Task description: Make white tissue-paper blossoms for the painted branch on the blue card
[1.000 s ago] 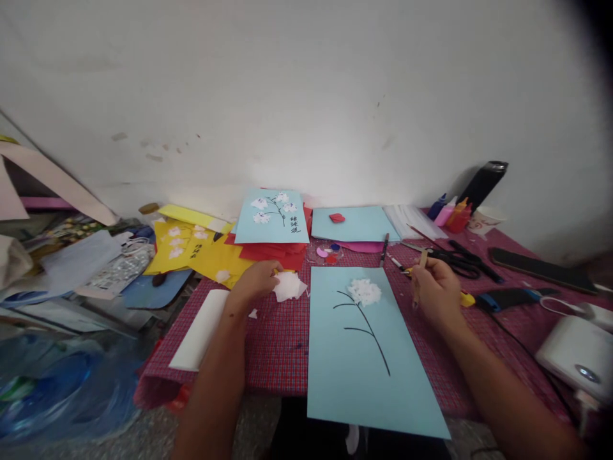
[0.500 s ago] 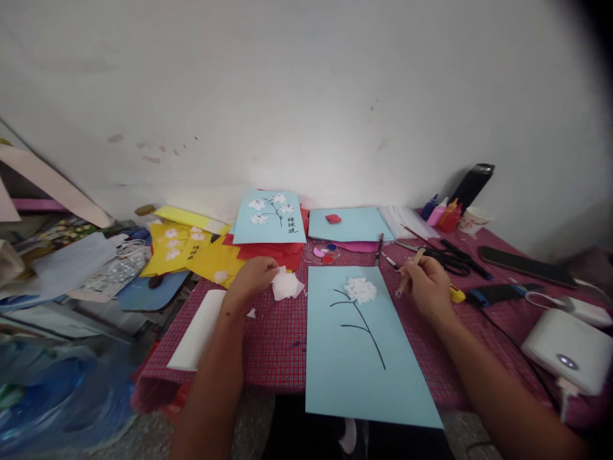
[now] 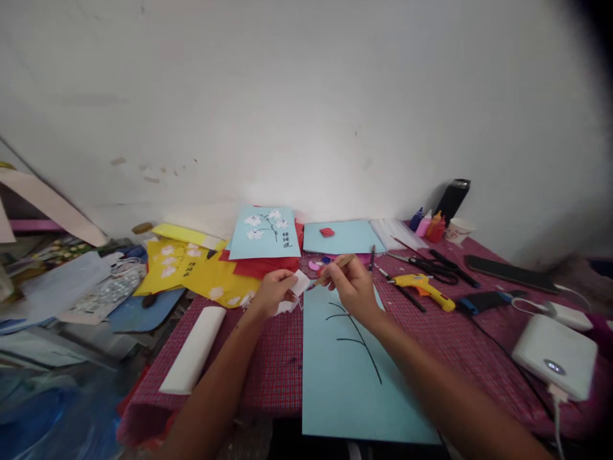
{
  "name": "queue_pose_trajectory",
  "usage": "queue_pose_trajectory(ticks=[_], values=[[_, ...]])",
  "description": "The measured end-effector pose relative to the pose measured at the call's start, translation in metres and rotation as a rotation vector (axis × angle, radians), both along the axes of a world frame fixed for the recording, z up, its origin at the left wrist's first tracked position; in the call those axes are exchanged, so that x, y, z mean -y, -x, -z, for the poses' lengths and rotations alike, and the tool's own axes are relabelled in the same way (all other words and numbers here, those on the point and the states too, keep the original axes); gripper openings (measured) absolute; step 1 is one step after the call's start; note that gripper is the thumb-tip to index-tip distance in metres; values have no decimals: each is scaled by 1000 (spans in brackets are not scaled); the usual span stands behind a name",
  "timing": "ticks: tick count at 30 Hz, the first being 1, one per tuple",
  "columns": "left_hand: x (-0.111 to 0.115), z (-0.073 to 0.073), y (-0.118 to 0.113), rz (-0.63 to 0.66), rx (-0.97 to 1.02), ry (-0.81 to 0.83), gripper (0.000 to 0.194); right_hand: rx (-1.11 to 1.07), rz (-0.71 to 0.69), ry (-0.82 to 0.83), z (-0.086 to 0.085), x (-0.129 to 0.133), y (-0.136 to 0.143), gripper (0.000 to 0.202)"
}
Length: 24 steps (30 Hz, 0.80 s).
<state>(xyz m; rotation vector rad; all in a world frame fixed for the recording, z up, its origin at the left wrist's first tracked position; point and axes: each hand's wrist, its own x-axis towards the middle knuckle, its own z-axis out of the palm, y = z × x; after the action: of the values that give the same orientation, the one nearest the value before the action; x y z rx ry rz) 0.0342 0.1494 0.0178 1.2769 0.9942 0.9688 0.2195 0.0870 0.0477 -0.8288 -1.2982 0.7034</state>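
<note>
Between the thumb and fingers of my left hand is a small piece of white paper. My right hand pinches a thin wooden stick, its lower end close to the paper. Under my right hand lies a light blue sheet with a black drawn branch; my hand hides the white paper flower at its top. More white paper pieces lie on the table just below my left hand.
A finished flower card leans at the back beside yellow sheets. On the right are a yellow glue gun, black scissors, paint bottles and a white power bank. A folded white paper lies at left.
My left hand has lifted a piece of white paper off the pile. My right hand has come left with the stick, over the top of the blue sheet, uncovering the glue gun.
</note>
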Motion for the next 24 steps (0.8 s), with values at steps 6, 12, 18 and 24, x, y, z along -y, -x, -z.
queue_pose_trajectory(ticks=[6,12,18,24], values=[[3,9,-10,71,40,23,29,-88,51,29,24,-5,-12,15],[5,13,-13,108,8,19,27,-64,31,47,27,-2,-11,14],[7,12,-14,126,-2,40,27,-40,43,49,32,-3,-7,14],[10,9,-17,149,59,66,26,-36,37,63,35,-6,-7,15]])
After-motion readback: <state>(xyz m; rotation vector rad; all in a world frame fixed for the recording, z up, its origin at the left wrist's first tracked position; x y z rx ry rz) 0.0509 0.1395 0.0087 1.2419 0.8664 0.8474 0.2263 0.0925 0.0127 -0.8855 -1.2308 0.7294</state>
